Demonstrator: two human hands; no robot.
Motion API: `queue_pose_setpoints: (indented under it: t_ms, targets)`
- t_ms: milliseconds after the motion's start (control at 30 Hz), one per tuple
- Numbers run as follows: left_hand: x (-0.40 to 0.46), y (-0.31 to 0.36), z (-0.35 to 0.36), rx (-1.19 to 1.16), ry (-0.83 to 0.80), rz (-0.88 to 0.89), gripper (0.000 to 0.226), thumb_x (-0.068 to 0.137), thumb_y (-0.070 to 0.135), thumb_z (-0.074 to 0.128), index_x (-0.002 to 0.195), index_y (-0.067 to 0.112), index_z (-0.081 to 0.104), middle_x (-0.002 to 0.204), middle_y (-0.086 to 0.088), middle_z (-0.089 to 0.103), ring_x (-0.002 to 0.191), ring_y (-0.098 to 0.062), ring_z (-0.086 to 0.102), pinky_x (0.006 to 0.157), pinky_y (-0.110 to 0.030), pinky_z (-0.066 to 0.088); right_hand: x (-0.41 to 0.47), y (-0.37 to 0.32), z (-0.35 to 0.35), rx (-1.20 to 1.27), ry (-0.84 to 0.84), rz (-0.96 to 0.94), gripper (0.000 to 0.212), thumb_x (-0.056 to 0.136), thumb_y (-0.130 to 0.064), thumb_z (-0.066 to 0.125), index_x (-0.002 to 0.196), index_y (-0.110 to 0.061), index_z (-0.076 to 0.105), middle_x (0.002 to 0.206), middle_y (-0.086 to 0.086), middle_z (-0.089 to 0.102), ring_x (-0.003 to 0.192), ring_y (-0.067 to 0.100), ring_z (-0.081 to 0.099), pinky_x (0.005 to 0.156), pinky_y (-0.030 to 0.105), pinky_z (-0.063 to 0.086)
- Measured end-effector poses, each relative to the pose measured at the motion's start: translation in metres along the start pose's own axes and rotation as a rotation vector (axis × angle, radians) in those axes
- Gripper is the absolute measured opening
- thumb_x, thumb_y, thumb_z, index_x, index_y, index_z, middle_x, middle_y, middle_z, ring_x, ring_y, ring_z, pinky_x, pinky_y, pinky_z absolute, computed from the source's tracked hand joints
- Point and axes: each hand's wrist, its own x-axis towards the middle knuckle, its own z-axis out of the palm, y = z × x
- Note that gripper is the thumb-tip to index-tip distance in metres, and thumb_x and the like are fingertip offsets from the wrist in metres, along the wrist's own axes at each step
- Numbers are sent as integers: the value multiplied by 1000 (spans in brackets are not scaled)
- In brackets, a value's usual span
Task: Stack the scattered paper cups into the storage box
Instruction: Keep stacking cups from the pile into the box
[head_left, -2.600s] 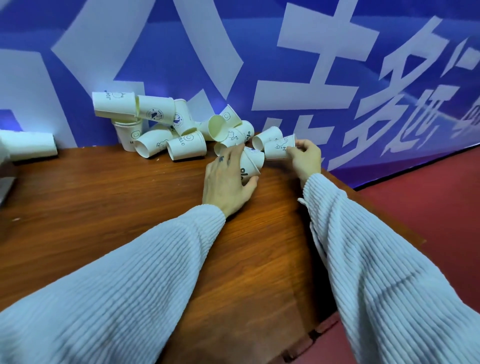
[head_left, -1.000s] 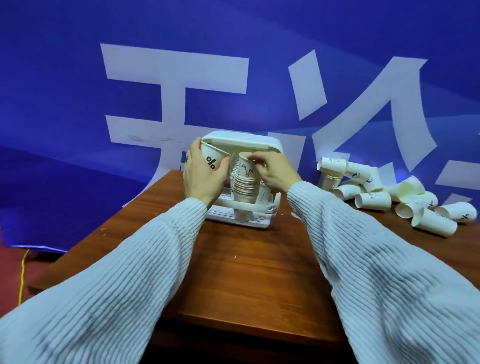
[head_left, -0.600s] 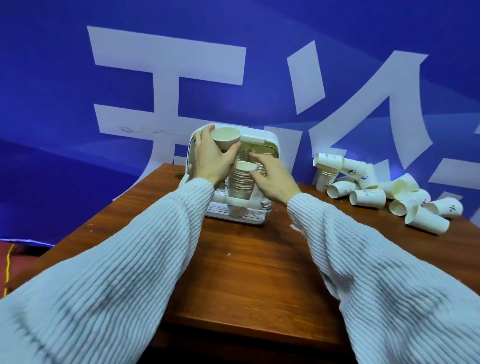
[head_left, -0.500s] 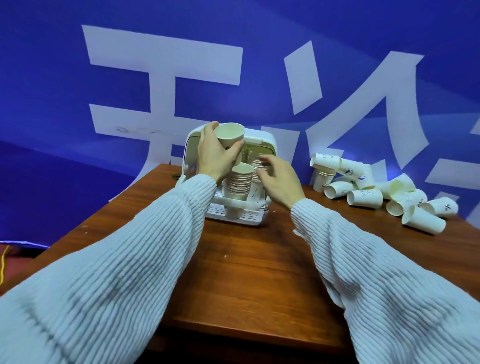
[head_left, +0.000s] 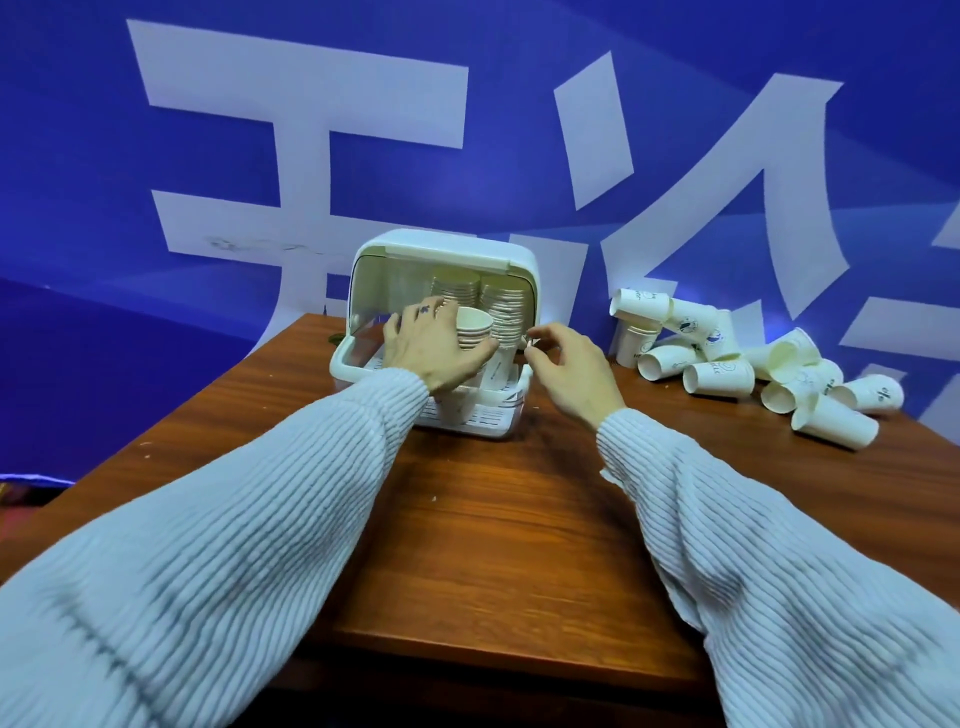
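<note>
In the middle of the frame the left hand holds the front stack of cups in the storage box, its grip curled round it, the right hand is loosely open just beside, and many loose cups at the right of the worktop are not yet stacked.

Storage box left of scattered cups.

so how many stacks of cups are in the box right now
3. A front stack held by the left hand; behind it, a back-left stack and a back-right stack. More may be hidden behind the hand.
</note>
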Motion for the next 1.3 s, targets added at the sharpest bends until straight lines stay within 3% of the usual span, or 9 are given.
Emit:
queue_pose_setpoints:
  t_ms: [100,233,300,467,600,833,1000,1200,1300]
  targets:
    - [-3,7,-2,-26,136,69,78,86,71,43,144,20,49,158,-9,39,153,-29,22,125,-54,12,-4,3,0,8,-14,10,30,100,-32,59,128,-23,67,119,-6,72,111,15,62,98,39,52]
    - [-17,45,8,-65,411,452,44,90,38,60,124,10,63,131,-12,61,144,-33,39,125,-50,21,-14,17,-11,1,-14,30,28,98,-29,59,124,-24,70,119,-7,73,111,15,64,99,38,52]
    - [-23,70,25,-155,350,546,38,89,29,60,120,8,65,123,-13,64,136,-35,49,120,-52,31,-19,30,-19,9,-13,71,28,97,-27,59,123,-24,69,119,-6,73,112,15,65,101,38,51]
    - [-45,122,67,-334,98,437,37,92,31,50,121,13,64,123,-7,62,118,-26,56,102,-47,48,-33,76,-40,-25,-49,163,29,95,-23,59,124,-28,67,120,-7,71,111,14,65,102,44,53]
    - [-45,148,87,-368,39,413,33,95,29,55,125,19,62,125,0,60,120,-20,53,102,-37,46,-48,102,-55,-11,-27,233,29,96,-22,60,122,-29,68,118,-11,71,111,10,65,101,38,52]
    - [-38,218,124,-427,-41,415,36,95,31,57,129,20,61,130,1,60,124,-19,51,105,-37,43,-77,148,-99,-65,19,329,31,96,-23,58,125,-25,68,123,-7,71,112,11,64,100,35,51]
    - [-46,272,146,-453,-83,484,38,96,33,56,131,19,61,133,0,60,132,-21,47,111,-38,34,-89,203,-145,-59,209,498,31,96,-21,61,126,-22,66,125,-2,69,117,17,63,98,31,46]
    - [-54,300,178,-489,-137,497,37,98,33,55,132,21,60,137,2,58,137,-18,42,115,-36,29,-77,273,-186,-294,195,619,61,93,-23,62,151,-25,45,149,5,54,135,31,50,106,44,46]
    - [-53,300,191,-480,-181,479,39,99,35,54,135,23,58,140,4,55,141,-16,37,118,-35,24,-63,302,-195,-479,194,546,68,86,-11,65,148,-24,40,151,2,47,131,33,50,104,49,49]
